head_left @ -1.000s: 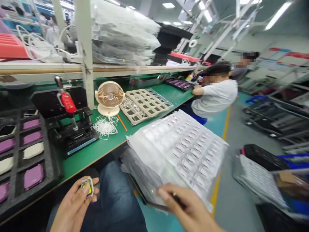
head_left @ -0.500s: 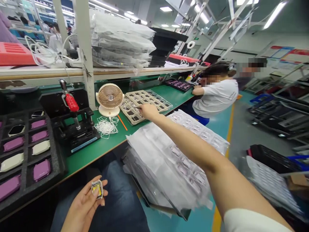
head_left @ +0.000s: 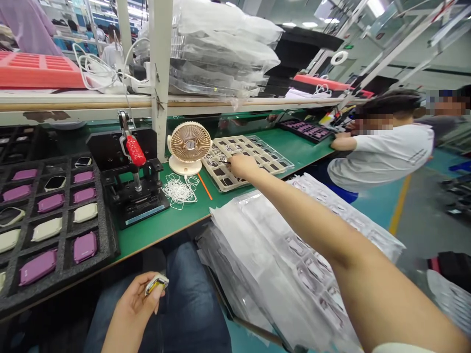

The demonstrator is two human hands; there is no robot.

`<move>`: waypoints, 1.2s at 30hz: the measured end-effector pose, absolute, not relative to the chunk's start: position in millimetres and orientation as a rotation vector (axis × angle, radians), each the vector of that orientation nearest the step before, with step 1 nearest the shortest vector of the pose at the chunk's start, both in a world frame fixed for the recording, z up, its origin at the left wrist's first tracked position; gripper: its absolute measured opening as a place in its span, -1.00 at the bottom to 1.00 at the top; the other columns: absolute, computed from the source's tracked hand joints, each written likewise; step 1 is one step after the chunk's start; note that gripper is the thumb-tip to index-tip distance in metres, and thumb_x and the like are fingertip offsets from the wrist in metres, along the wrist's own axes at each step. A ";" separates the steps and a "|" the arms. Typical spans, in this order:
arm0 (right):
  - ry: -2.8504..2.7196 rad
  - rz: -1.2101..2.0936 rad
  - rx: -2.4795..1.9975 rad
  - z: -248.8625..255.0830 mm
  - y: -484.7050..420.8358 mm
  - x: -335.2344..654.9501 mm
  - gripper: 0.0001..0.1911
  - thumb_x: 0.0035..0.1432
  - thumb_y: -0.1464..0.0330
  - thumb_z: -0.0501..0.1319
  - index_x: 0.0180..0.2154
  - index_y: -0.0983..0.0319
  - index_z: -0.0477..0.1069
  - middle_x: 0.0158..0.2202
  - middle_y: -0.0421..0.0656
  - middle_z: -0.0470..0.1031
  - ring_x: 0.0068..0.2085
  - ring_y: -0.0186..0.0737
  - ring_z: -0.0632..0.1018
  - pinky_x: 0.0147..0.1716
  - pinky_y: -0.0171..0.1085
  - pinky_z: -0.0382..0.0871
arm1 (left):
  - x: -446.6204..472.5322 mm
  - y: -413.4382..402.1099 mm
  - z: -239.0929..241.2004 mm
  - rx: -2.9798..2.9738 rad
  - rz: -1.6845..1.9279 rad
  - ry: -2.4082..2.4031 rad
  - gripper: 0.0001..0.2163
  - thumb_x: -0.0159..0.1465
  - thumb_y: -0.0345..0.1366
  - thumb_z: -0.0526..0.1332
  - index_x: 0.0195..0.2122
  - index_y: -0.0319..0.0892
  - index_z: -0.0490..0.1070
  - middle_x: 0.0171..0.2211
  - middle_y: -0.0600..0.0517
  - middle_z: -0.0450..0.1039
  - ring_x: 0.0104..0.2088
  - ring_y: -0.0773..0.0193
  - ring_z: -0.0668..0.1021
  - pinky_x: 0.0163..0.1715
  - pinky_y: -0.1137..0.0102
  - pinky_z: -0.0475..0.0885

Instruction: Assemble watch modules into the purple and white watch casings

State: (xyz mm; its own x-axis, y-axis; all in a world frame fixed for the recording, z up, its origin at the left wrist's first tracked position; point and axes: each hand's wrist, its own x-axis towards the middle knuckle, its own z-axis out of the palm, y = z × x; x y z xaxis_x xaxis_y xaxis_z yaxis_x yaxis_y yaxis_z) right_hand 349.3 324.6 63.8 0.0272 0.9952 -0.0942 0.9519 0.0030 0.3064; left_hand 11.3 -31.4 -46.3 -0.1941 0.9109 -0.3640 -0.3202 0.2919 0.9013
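Note:
My left hand [head_left: 138, 301] is low over my lap, its fingers closed on a small silver-rimmed part with a yellow face [head_left: 156, 284]. My right hand [head_left: 242, 166] reaches far across the green bench and rests on the beige compartment tray [head_left: 257, 149] beside the small fan [head_left: 190, 144]. Its fingers are curled over the tray's near cells, pinching something thin and metallic that I cannot make out. My right forearm passes over a stack of clear blister sheets [head_left: 279, 260] on my lap.
A black toggle press with a red handle [head_left: 134, 171] stands left of the fan, white loops [head_left: 179, 189] in front of it. A black foam tray of purple and cream shells [head_left: 51, 220] lies at left. A seated person in white [head_left: 382, 147] works at right.
My right hand left the blister sheets, reached out to the beige tray and now sits a little nearer its front edge. My left hand turned the small part edge-on.

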 end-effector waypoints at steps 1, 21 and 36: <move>2.002 0.219 2.013 64.3 324.6 349.9 -0.63 0.44 0.19 0.29 0.13 0.27 0.48 0.14 -0.01 0.51 0.10 -0.02 0.58 0.12 0.07 0.51 | 13.8 -29.7 -44.4 0.621 1.261 1.310 -0.54 0.02 0.01 0.59 -0.16 -0.18 0.65 -0.27 -0.12 0.68 -0.39 0.19 0.60 -0.42 0.40 0.49; 2.710 0.149 2.129 94.7 241.0 312.3 -0.68 0.43 0.22 0.16 0.00 0.25 0.57 -0.06 0.07 0.66 -0.04 0.12 0.64 -0.07 -0.07 0.45 | 5.5 -25.3 -50.4 1.024 1.339 1.493 -0.72 0.33 -0.14 0.40 0.01 -0.10 0.58 -0.06 -0.08 0.69 -0.07 0.13 0.71 -0.04 0.31 0.60; 1.915 -2.452 1.508 47.4 65.4 183.3 -0.58 0.01 0.01 0.54 -0.37 0.24 0.61 -0.36 -0.15 0.67 -0.28 -0.19 0.61 -0.16 -0.26 0.45 | 9.9 -25.9 -33.3 2.048 1.603 1.569 -0.62 0.31 -0.67 0.29 0.08 -0.18 0.50 -0.04 -0.12 0.59 0.01 0.12 0.61 0.02 0.20 0.61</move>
State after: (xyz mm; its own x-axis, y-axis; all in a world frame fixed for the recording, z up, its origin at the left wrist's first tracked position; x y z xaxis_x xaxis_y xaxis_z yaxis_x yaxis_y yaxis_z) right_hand 183.3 65.4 47.4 -0.5795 0.6913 -0.4316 0.2513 -0.3522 -0.9015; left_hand 9.9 -25.9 -33.3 -0.0877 0.7498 0.6558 0.6395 -0.4624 0.6142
